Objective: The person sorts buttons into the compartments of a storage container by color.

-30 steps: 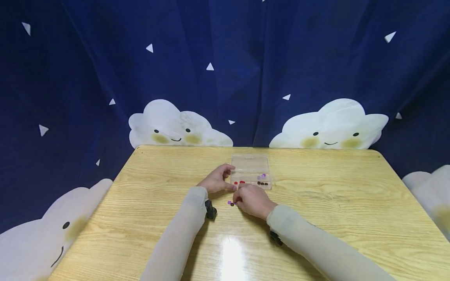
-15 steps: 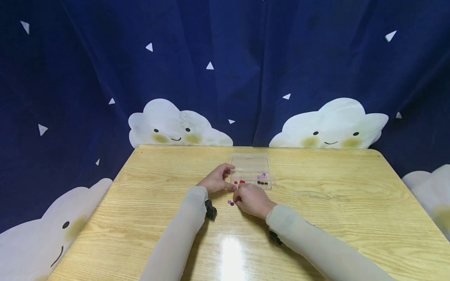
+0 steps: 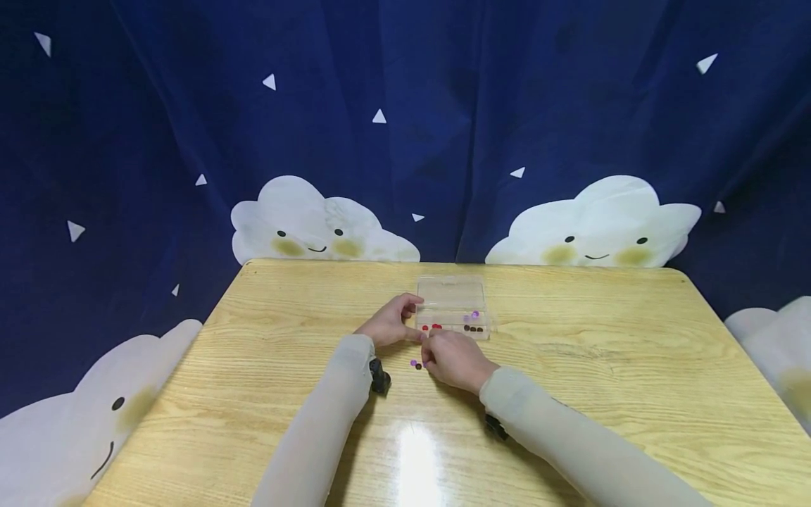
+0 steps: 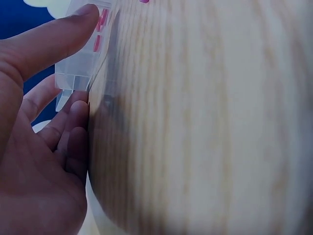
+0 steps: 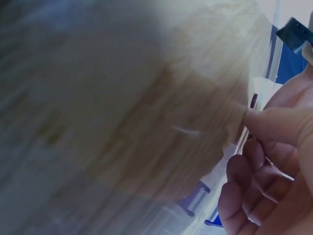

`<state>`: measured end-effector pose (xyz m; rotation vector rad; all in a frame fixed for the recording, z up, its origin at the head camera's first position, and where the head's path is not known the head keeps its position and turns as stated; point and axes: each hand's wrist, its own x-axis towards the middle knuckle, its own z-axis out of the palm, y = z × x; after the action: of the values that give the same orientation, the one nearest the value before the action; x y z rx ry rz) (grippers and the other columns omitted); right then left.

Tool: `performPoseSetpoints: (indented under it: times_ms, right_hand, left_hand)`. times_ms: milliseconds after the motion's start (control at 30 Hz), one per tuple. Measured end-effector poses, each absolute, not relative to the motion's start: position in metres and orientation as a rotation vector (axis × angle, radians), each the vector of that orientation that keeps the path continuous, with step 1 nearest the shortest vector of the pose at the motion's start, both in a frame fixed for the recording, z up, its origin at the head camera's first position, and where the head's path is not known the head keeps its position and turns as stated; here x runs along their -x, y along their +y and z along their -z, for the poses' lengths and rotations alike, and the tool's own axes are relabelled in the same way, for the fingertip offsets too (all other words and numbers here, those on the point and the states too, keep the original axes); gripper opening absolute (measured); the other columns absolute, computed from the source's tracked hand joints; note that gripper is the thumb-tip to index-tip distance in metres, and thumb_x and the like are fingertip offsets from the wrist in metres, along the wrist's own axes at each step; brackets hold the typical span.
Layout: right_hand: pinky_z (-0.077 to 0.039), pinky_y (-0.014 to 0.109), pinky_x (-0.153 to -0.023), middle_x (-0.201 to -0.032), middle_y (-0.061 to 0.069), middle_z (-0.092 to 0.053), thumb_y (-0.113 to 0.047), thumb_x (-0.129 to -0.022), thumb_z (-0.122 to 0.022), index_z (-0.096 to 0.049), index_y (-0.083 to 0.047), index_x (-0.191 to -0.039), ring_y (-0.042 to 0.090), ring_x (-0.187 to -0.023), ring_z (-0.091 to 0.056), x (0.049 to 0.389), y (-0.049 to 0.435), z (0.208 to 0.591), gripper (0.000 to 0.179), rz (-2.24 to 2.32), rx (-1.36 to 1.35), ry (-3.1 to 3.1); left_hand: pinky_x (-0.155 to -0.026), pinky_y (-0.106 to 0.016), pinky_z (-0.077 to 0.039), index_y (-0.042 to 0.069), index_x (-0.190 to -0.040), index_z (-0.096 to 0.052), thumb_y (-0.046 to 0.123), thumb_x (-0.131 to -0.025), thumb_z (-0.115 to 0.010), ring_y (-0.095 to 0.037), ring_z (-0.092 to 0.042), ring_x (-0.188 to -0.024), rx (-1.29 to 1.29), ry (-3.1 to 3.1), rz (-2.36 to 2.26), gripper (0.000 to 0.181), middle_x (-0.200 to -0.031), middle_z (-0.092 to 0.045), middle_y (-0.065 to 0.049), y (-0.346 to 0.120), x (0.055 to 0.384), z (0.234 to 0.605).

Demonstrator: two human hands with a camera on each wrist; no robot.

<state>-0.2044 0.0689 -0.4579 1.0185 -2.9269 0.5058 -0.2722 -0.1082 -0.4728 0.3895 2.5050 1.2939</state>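
Note:
A clear plastic box (image 3: 451,293) lies with its lid folded back, holding red discs (image 3: 425,328), dark brown discs (image 3: 472,329) and purple discs (image 3: 475,314) in separate compartments. My left hand (image 3: 389,324) grips its left end, thumb along the near side and fingers round the end; red pieces (image 4: 97,42) show through the wall in the left wrist view. Just in front of the box, my right hand (image 3: 455,359) pinches with thumb and forefinger at a small purple disc (image 3: 424,365), mostly hidden by the fingertips. Its other fingers are curled.
Beside the right fingertips, another purple disc (image 3: 413,363) and a brown disc (image 3: 418,366) lie loose on the wooden table (image 3: 602,352). A dark blue curtain (image 3: 431,141) with clouds hangs behind the table's far edge. Black wrist cameras (image 3: 380,379) sit on both sleeves.
Both hands stay nearly in place, and the box and loose discs keep their positions. The whole head view shifts up very slightly.

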Motion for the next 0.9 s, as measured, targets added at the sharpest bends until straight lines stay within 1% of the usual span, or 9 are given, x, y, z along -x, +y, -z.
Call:
performPoseSetpoints:
  times_ms: [200, 500, 733, 900]
  right_hand:
    - [-0.052, 0.03, -0.068, -0.076, -0.005, -0.065, -0.007, -0.081, -0.074, -0.071, -0.017, -0.071, 0.01, -0.07, -0.058, 0.205, 0.071, 0.458, 0.014, -0.5, -1.05, -2.896]
    - [-0.054, 0.03, -0.071, -0.079, -0.004, -0.067, -0.006, -0.082, -0.073, -0.073, -0.015, -0.074, 0.012, -0.073, -0.061, 0.205, 0.074, 0.457, 0.012, -0.525, -1.067, -2.882]
    - [-0.05, 0.027, -0.068, -0.078, -0.005, -0.064, -0.007, -0.083, -0.072, -0.071, -0.015, -0.074, 0.009, -0.071, -0.056, 0.206, 0.079, 0.455, 0.012, -0.591, -1.05, -2.912]
    - [-0.049, 0.026, -0.068, -0.078, -0.005, -0.064, -0.008, -0.082, -0.073, -0.07, -0.015, -0.074, 0.008, -0.072, -0.056, 0.206, 0.084, 0.452, 0.011, -0.608, -1.053, -2.894]
  left_hand:
    - [-0.108, -0.041, -0.041, 0.012, -0.142, -0.048, 0.014, -0.078, -0.085, -0.025, -0.048, -0.119, -0.387, 2.505, -1.281, 0.073, -0.131, -0.053, -0.009, -0.108, 0.271, 0.471]
    - [-0.108, -0.042, -0.041, 0.012, -0.143, -0.047, 0.013, -0.079, -0.084, -0.025, -0.047, -0.121, -0.379, 2.499, -1.277, 0.074, -0.133, -0.052, -0.009, -0.107, 0.269, 0.468]
    - [-0.106, -0.04, -0.042, 0.012, -0.142, -0.048, 0.012, -0.078, -0.085, -0.024, -0.047, -0.118, -0.387, 2.499, -1.287, 0.074, -0.131, -0.053, -0.009, -0.106, 0.271, 0.469]
    - [-0.105, -0.039, -0.043, 0.012, -0.142, -0.049, 0.011, -0.078, -0.085, -0.023, -0.047, -0.116, -0.377, 2.496, -1.297, 0.073, -0.129, -0.053, -0.008, -0.107, 0.271, 0.471]
